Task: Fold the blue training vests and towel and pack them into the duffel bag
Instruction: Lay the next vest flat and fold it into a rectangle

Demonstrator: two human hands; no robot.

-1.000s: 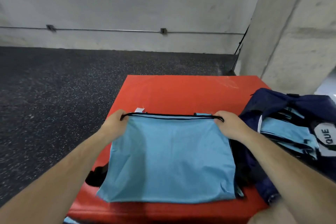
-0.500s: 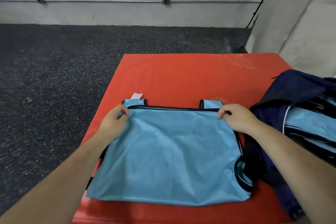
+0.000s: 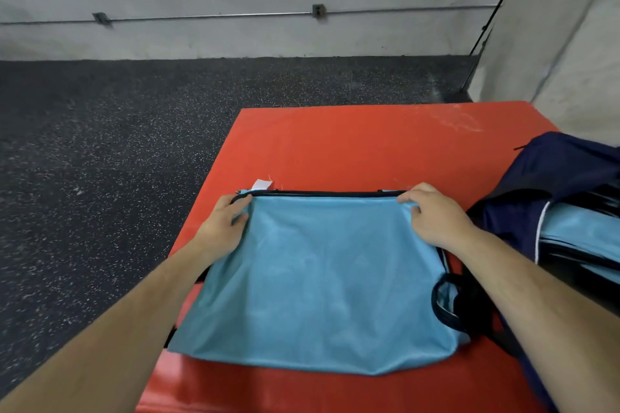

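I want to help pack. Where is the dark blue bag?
In the head view, the duffel bag sits at the right edge of the red mat, just beside the right hand and the blue vest.

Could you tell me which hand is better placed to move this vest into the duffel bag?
Likely the right hand: it grips the far right corner of the vest, next to the open bag. The left hand holds the far left corner, with the whole vest between it and the bag.

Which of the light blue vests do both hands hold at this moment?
The vest spread flat on the red mat; left hand and right hand grip its far corners. The other vests lie inside the duffel bag.
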